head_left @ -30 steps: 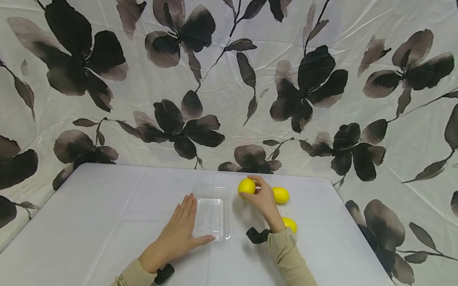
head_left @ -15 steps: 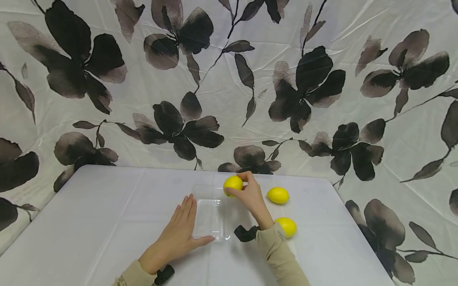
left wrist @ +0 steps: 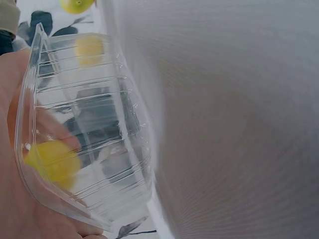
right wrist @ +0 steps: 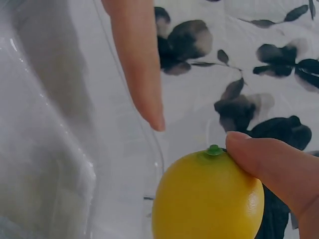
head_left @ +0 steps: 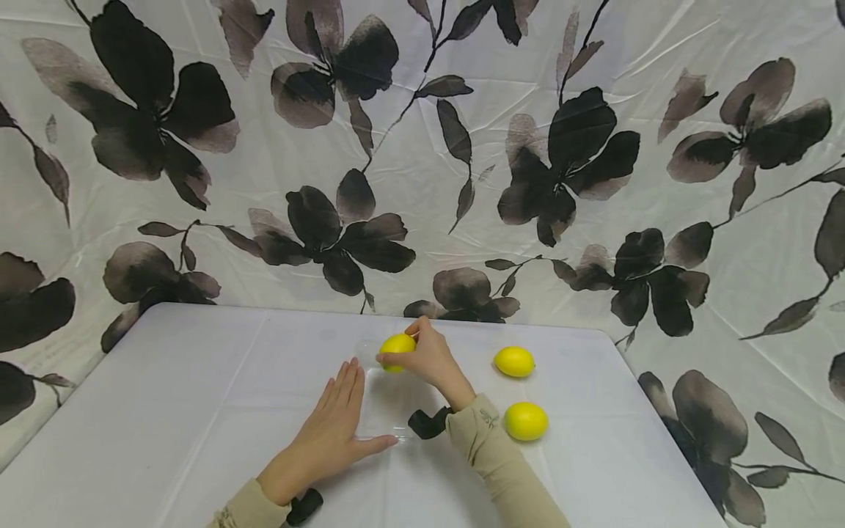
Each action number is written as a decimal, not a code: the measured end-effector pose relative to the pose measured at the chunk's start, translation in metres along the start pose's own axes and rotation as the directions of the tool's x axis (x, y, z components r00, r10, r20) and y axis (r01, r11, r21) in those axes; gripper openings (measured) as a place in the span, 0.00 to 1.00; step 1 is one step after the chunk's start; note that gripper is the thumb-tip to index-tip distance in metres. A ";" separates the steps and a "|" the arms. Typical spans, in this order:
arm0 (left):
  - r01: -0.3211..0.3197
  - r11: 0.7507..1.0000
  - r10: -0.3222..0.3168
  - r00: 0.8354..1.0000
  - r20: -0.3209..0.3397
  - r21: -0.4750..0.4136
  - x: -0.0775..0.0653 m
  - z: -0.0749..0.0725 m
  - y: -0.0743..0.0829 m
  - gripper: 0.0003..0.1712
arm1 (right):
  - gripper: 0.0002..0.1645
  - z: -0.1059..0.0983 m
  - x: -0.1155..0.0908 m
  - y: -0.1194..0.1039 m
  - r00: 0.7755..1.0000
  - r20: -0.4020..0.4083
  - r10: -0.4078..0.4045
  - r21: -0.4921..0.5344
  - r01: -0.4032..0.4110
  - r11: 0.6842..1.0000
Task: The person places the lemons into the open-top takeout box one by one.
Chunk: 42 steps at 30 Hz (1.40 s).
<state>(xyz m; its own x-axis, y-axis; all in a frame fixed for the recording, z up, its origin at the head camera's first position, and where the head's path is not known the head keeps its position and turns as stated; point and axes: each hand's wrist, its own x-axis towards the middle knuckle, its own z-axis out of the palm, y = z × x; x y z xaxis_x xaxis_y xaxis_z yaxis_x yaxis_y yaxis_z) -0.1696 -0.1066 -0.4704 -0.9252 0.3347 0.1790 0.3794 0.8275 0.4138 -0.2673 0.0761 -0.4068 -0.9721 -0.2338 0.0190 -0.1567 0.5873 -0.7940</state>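
Note:
My right hand [head_left: 432, 359] pinches a yellow lemon [head_left: 398, 353] between thumb and fingers, over the far end of a clear plastic container [head_left: 386, 411]. The right wrist view shows the green stem end of this lemon [right wrist: 209, 199] and a fingertip touching it. My left hand [head_left: 323, 425] lies with straight fingers along the container's left side, its thumb stretched along the near edge. In the left wrist view the container [left wrist: 94, 114] has ribbed walls, and the held lemon [left wrist: 57, 162] shows through it. The right forearm partly hides the container's right side.
Two more lemons rest on the white table [head_left: 165, 411] to the right: one farther back [head_left: 514, 361], one nearer [head_left: 526, 422]. Behind the table hangs a floral cloth [head_left: 455, 161]. A black strap-like piece [head_left: 429, 423] sits at the right wrist.
My right hand has carried the lemon leftward, from beside the container to over its far end. The two lemons on the right are now fully uncovered. My left hand stays in place.

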 end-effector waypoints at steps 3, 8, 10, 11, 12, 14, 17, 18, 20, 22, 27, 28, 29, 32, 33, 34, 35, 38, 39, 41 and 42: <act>0.002 1.000 -0.002 1.000 0.010 -0.007 0.001 0.000 0.000 0.71 | 0.37 0.005 0.001 -0.003 1.000 0.021 0.000 -0.059 0.002 0.998; -0.001 1.000 0.001 1.000 0.016 -0.007 0.001 0.000 0.000 0.71 | 0.35 0.013 0.003 -0.005 0.998 0.060 0.004 -0.147 0.005 0.989; -0.004 1.000 0.004 1.000 0.010 -0.007 0.001 0.000 -0.001 0.71 | 0.34 0.015 0.003 -0.005 0.997 0.073 0.010 -0.172 0.003 0.985; -0.006 1.000 0.006 1.000 0.005 -0.006 0.001 0.000 -0.001 0.71 | 0.34 0.017 0.004 -0.004 0.997 0.077 0.014 -0.180 0.001 0.984; -0.007 1.000 0.007 1.000 0.003 -0.002 0.001 0.001 -0.001 0.71 | 0.34 0.018 0.004 -0.004 0.996 0.083 0.018 -0.190 -0.002 0.982; -0.009 1.000 0.009 1.000 -0.001 0.006 0.001 0.002 -0.002 0.71 | 0.33 0.021 0.004 -0.003 0.995 0.094 0.026 -0.205 -0.006 0.979; -0.011 1.000 0.012 1.000 0.000 0.010 0.001 0.002 -0.002 0.71 | 0.33 0.025 0.004 -0.003 0.994 0.109 0.033 -0.224 -0.008 0.975; -0.011 1.000 0.011 1.000 0.004 0.010 0.001 0.002 -0.002 0.71 | 0.33 0.027 0.004 -0.003 0.993 0.113 0.037 -0.233 -0.010 0.972; -0.011 1.000 0.011 1.000 0.011 0.003 0.002 0.001 -0.002 0.71 | 0.33 0.029 0.005 -0.003 0.993 0.115 0.039 -0.249 -0.009 0.968; -0.009 1.000 0.009 1.000 0.022 0.001 0.002 0.001 -0.002 0.72 | 0.34 0.031 0.005 -0.003 0.993 0.113 0.044 -0.265 -0.012 0.964; -0.008 1.000 0.008 1.000 0.019 0.003 0.002 0.001 -0.003 0.72 | 0.33 0.035 0.006 -0.001 0.994 0.100 0.049 -0.270 -0.021 0.963; -0.008 1.000 0.008 1.000 0.016 0.006 0.002 0.001 -0.002 0.71 | 0.34 0.035 0.006 -0.001 0.994 0.098 0.051 -0.266 -0.023 0.964; -0.007 1.000 0.007 1.000 0.015 0.009 0.002 0.001 -0.002 0.71 | 0.34 0.035 0.006 0.000 0.994 0.097 0.053 -0.260 -0.026 0.965; -0.005 1.000 0.005 1.000 0.006 0.007 0.002 0.001 -0.001 0.71 | 0.35 0.035 0.006 0.000 0.993 0.102 0.061 -0.252 -0.033 0.967; -0.005 1.000 0.005 1.000 0.003 0.004 0.002 0.001 -0.001 0.70 | 0.36 0.035 0.007 0.000 0.992 0.106 0.062 -0.251 -0.034 0.967; -0.006 1.000 0.006 1.000 -0.001 0.000 0.001 0.001 -0.001 0.70 | 0.36 0.035 0.006 0.001 0.992 0.112 0.062 -0.250 -0.032 0.968; -0.005 1.000 0.005 1.000 -0.001 -0.003 0.001 0.001 -0.001 0.70 | 0.36 0.035 0.006 0.001 0.991 0.120 0.061 -0.250 -0.029 0.968; 0.000 1.000 0.000 1.000 0.000 -0.005 0.001 0.002 -0.001 0.71 | 0.36 0.036 0.006 0.001 0.988 0.145 0.059 -0.246 -0.022 0.969; 0.000 1.000 0.000 1.000 -0.002 -0.006 0.001 0.002 -0.002 0.71 | 0.36 0.036 0.006 0.001 0.987 0.148 0.059 -0.244 -0.021 0.970; 0.005 1.000 -0.005 1.000 0.007 0.001 0.001 0.003 -0.002 0.72 | 0.37 0.036 0.005 0.001 0.987 0.148 0.064 -0.234 -0.027 0.972; 0.005 1.000 -0.005 1.000 0.008 0.001 0.001 0.003 -0.003 0.72 | 0.37 0.037 0.006 0.001 0.987 0.144 0.066 -0.231 -0.032 0.973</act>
<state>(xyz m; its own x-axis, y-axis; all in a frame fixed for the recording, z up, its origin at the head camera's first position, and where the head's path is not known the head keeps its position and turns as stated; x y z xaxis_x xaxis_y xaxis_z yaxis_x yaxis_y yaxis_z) -0.1712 -0.1073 -0.4740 -0.9271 0.3343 0.1696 0.3749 0.8298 0.4133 -0.2666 0.0472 -0.4300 -0.9452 -0.3033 -0.1212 -0.1619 0.7572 -0.6328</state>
